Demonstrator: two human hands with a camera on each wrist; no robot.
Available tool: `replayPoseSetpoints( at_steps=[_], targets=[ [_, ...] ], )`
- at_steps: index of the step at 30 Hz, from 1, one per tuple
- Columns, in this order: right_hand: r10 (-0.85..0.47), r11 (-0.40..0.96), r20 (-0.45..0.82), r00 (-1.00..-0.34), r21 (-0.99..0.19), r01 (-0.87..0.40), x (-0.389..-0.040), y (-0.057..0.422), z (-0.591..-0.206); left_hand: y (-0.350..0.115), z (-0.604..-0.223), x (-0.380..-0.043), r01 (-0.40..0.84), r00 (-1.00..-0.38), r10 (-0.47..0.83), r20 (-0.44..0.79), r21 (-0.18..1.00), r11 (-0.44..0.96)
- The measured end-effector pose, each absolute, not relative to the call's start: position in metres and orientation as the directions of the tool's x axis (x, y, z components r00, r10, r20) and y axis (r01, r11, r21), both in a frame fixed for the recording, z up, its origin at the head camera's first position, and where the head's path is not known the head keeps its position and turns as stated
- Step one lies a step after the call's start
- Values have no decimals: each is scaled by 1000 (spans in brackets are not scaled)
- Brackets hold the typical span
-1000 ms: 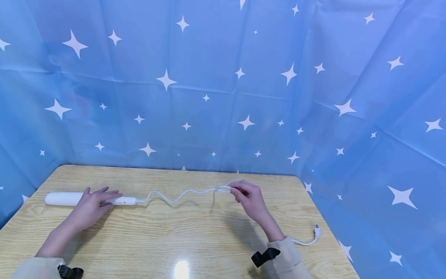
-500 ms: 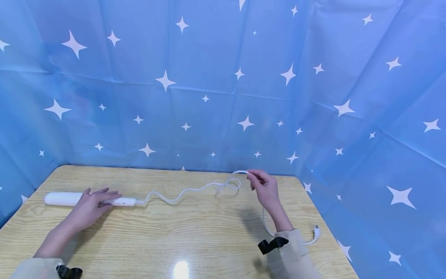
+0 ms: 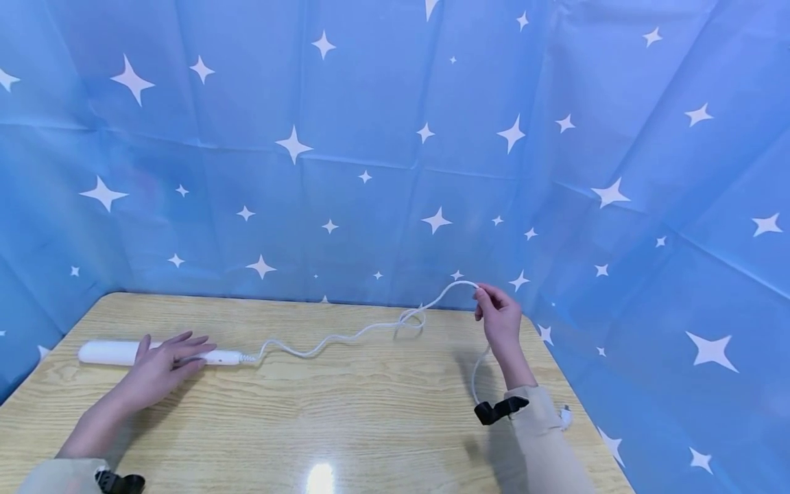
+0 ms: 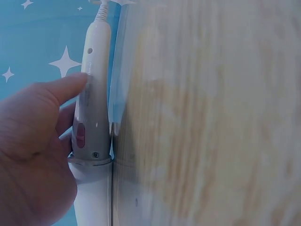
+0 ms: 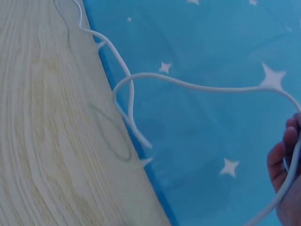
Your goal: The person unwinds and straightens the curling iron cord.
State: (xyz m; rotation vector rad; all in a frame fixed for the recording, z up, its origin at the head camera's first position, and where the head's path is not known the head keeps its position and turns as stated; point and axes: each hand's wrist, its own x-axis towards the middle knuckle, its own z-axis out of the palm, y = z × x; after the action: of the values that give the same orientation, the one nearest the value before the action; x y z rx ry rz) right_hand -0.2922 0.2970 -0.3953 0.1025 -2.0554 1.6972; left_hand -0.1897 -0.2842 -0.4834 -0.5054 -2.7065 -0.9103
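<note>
On the left of the table lies a white, wand-shaped hair iron (image 3: 108, 353), with a dark red switch on its handle (image 4: 94, 108). My left hand (image 3: 162, 361) rests over that handle, its fingers extended and spread across it and the thumb along the near side. A thin white cord (image 3: 345, 337) runs right from the handle in waves. My right hand (image 3: 501, 317) pinches the cord above the table's far right part, lifting it in an arc. A loose loop of cord (image 5: 141, 75) hangs between the hand and the table edge. The rest of the cord drops behind the right wrist.
The white plug (image 3: 566, 416) lies near the table's right edge, partly behind the right sleeve (image 3: 546, 425). A blue curtain (image 3: 370, 103) with white stars stands behind and right of the wooden table (image 3: 321, 412).
My right hand has moved right and up along the back of the table, drawing the cord with it; the small cord loop has loosened. My left hand stays on the hair iron.
</note>
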Motion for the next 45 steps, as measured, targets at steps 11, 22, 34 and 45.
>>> replayPoseSetpoints(
  at_steps=[11, 22, 34, 45],
  targets=[
    [388, 161, 194, -901, -977, -141, -309, 341, -411, -286, -481, -188, 373, -925, 246, 289, 577, 726],
    [572, 102, 12, -820, -993, 57, -310, 375, -436, -294, -480, -187, 375, -925, 244, 293, 589, 716],
    [561, 335, -39, -827, -903, 270, -307, 392, -468, -305, -481, -186, 388, -917, 232, 324, 591, 707],
    [617, 597, 44, -786, -676, 431, -294, 405, -471, -310, -477, -181, 336, -941, 231, 247, 621, 708]
  ],
)
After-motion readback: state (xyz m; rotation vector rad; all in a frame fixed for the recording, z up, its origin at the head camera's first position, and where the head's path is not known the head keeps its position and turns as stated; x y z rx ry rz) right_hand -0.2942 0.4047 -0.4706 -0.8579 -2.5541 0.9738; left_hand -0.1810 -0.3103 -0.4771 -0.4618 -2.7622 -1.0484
